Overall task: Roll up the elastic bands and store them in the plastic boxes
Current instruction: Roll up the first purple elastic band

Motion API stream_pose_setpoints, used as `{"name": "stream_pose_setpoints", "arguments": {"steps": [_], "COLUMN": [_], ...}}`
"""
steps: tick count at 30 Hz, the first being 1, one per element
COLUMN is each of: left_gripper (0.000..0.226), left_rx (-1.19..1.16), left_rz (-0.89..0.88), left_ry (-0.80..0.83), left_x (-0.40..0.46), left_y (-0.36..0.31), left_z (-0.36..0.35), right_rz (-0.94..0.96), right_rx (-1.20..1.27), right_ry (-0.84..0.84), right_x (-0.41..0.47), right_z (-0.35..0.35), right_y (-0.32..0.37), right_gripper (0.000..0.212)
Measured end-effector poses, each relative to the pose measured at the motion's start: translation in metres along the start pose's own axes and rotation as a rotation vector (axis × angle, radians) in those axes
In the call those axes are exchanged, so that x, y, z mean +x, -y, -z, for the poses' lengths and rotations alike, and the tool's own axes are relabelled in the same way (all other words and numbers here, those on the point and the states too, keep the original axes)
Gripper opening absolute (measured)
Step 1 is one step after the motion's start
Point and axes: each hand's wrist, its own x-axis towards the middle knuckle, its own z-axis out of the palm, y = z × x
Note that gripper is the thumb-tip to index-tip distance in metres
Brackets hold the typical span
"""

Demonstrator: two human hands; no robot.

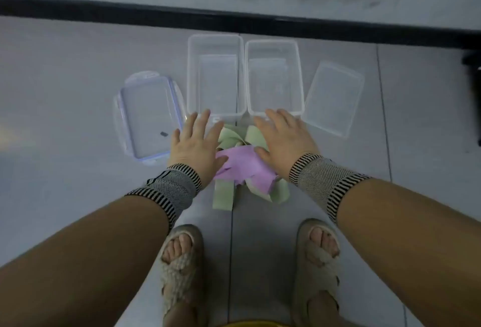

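A loose heap of elastic bands lies on the grey tiled floor: a purple band (244, 166) on top and pale green bands (223, 196) under and around it. My left hand (195, 144) and my right hand (283, 139) hover over the heap's two sides, fingers straight and spread, holding nothing. Whether they touch the bands I cannot tell. Just beyond the fingertips stand two clear plastic boxes, the left box (191, 76) and the right box (300, 79), both without lids and with nothing in them.
A clear lid with blue-edged clips (148, 115) lies left of the boxes, and a plain clear lid (334, 97) lies to their right. A black strip (234, 20) runs along the wall's foot. My sandalled feet (179, 261) stand below the heap. A dark object (473, 87) sits at the right edge.
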Motion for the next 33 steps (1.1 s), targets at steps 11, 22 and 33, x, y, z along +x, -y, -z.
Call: {"name": "stream_pose_setpoints", "arguments": {"steps": [11,22,33], "left_gripper": [0.045,0.009,0.02], "left_rx": [-0.171,-0.498,-0.857], "left_rz": [0.286,0.359,0.345], "left_ry": [0.143,-0.094,-0.266], "left_x": [0.008,0.0,0.015], "left_y": [0.042,0.04,0.013], "left_z": [-0.067,-0.064,-0.047], "right_rz": [0.129,-0.017,-0.317], "right_rx": [0.04,0.258,1.247], "right_ry": [0.042,-0.043,-0.241], "right_x": [0.042,0.035,0.035], "right_z": [-0.093,-0.099,-0.021], "right_y": [0.036,0.032,-0.002], "right_gripper": [0.053,0.027,0.013]}}
